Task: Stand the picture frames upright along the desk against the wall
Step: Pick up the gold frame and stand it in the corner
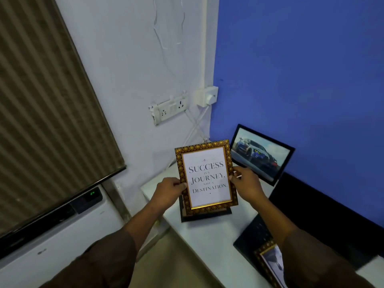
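Observation:
A gold-patterned picture frame (206,175) with a "Success is a journey" print is held upright above the white desk (209,246). My left hand (169,189) grips its left edge and my right hand (246,183) grips its right edge. Beneath it lies a dark flat frame (204,216), mostly hidden. A black frame with a car picture (260,153) stands leaning against the blue wall. Another gold frame (269,265) lies at the lower right, partly hidden by my right arm.
An open black laptop (324,221) sits along the blue wall to the right. White sockets and a plugged adapter (207,96) with cables hang in the corner. A striped blind and an air-conditioner unit (86,199) fill the left.

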Demonstrator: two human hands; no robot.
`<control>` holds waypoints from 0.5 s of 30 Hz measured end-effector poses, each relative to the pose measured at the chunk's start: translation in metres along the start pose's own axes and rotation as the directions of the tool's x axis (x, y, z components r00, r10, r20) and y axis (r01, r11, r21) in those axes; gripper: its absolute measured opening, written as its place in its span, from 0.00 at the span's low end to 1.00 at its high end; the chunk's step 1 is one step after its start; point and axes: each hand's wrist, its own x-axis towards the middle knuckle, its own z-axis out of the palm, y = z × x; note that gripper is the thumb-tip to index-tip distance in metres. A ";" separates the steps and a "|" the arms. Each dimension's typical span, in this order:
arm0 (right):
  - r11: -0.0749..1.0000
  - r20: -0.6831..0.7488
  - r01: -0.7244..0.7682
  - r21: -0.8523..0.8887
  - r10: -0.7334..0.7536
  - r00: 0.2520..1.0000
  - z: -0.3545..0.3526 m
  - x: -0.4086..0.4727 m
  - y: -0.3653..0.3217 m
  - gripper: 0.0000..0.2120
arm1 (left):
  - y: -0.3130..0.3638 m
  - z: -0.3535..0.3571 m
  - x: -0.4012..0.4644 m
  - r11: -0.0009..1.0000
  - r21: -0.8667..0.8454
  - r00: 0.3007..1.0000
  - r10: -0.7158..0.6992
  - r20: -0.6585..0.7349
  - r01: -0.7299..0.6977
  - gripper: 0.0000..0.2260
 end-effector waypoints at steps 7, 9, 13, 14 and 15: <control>1.000 0.032 0.011 0.027 -0.012 0.999 0.026 0.066 -0.026 0.11 | 0.000 -0.021 0.053 1.000 -0.019 1.000 -0.024 0.012 0.024 0.11; 0.999 0.038 0.011 0.033 -0.013 0.999 0.035 0.087 -0.028 0.10 | 0.001 -0.025 0.071 0.999 -0.021 0.999 -0.035 0.017 0.035 0.10; 0.999 0.080 0.005 0.039 -0.008 0.997 0.053 0.130 -0.028 0.10 | 0.000 -0.028 0.110 0.998 -0.005 0.998 -0.065 0.022 0.065 0.12; 0.999 0.091 -0.003 0.034 0.000 0.996 0.057 0.139 -0.027 0.11 | 0.001 -0.027 0.117 0.997 0.006 0.996 -0.081 0.032 0.081 0.12; 0.999 0.099 -0.006 0.036 0.002 0.995 0.062 0.150 -0.025 0.12 | 0.001 -0.027 0.126 0.995 0.012 0.994 -0.096 0.042 0.096 0.13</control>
